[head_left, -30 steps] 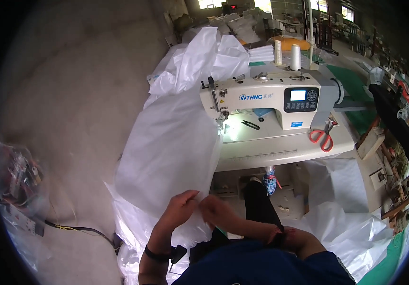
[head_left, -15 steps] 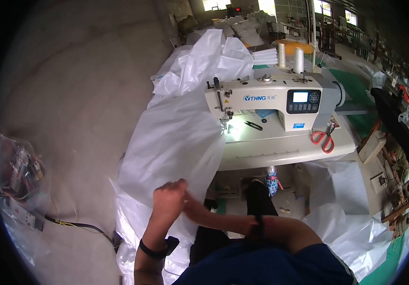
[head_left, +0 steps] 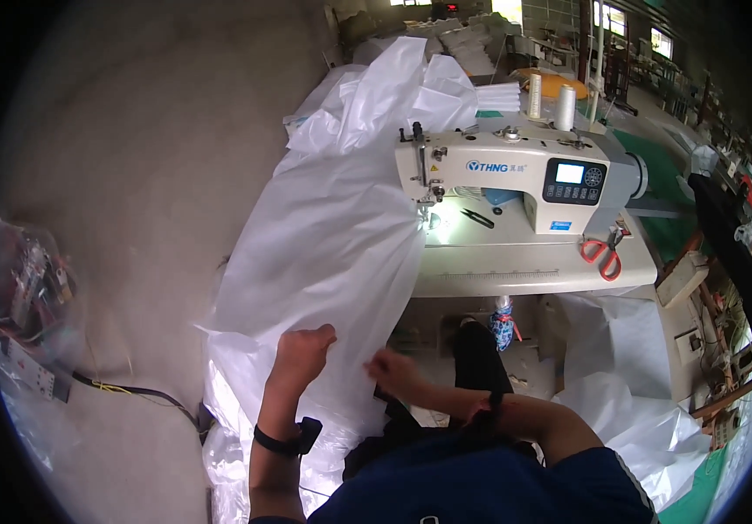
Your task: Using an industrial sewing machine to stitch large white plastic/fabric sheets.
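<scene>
A large white plastic sheet [head_left: 306, 253] drapes from the sewing machine [head_left: 498, 170] down over the table's left edge toward my lap. One side of it lies under the machine's lit needle. My left hand [head_left: 303, 356] is closed in a fist over the lower part of the sheet; what its fingers hold, if anything, is hidden. Apart from it, my right hand [head_left: 400, 377] is beside the sheet's right edge, in front of the table. Motion blurs its fingers, so their grip does not show.
Black thread snips [head_left: 478, 218] and red-handled scissors [head_left: 601, 258] lie on the machine table [head_left: 498, 278]. Thread cones [head_left: 565, 108] stand behind the machine. More white sheeting [head_left: 629, 384] hangs at the right. A clear bag of odds and ends [head_left: 31, 279] and a black cable [head_left: 144, 393] are at the left.
My hands were together and are now apart: the right has moved to the right, while the left stays over the sheet. The whole view has shifted slightly.
</scene>
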Available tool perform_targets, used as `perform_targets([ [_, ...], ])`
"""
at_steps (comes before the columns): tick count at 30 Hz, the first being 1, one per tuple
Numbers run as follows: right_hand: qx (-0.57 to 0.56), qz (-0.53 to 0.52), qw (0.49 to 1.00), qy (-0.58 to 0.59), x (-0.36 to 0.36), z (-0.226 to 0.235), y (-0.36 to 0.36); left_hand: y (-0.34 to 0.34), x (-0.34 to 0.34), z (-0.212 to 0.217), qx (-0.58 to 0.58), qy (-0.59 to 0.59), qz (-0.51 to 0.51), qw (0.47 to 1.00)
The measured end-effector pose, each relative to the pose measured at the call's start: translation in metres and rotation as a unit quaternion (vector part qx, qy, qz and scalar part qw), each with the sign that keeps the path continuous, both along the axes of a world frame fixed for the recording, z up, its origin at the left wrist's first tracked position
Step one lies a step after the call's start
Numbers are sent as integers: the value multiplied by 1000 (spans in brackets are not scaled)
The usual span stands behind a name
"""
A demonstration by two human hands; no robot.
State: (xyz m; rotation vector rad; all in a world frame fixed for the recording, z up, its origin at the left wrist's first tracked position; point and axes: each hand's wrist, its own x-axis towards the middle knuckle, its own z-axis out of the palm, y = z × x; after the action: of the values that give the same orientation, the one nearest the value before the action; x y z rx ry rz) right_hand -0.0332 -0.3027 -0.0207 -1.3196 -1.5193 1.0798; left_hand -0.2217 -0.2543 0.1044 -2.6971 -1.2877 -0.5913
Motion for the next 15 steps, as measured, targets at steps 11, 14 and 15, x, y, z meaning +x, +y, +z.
perform_targets([
  [11,-156,49,981,109,-2,14,-5,-9,12,-14,-35,-40,-50,997],
  [14,-165,50,959,225,-7,34,-29,-15,24,-25,-177,-137,-84,971],
  [15,-96,111,977,155,3,42,-44,-19,31,-29,-224,-177,-90,954],
])
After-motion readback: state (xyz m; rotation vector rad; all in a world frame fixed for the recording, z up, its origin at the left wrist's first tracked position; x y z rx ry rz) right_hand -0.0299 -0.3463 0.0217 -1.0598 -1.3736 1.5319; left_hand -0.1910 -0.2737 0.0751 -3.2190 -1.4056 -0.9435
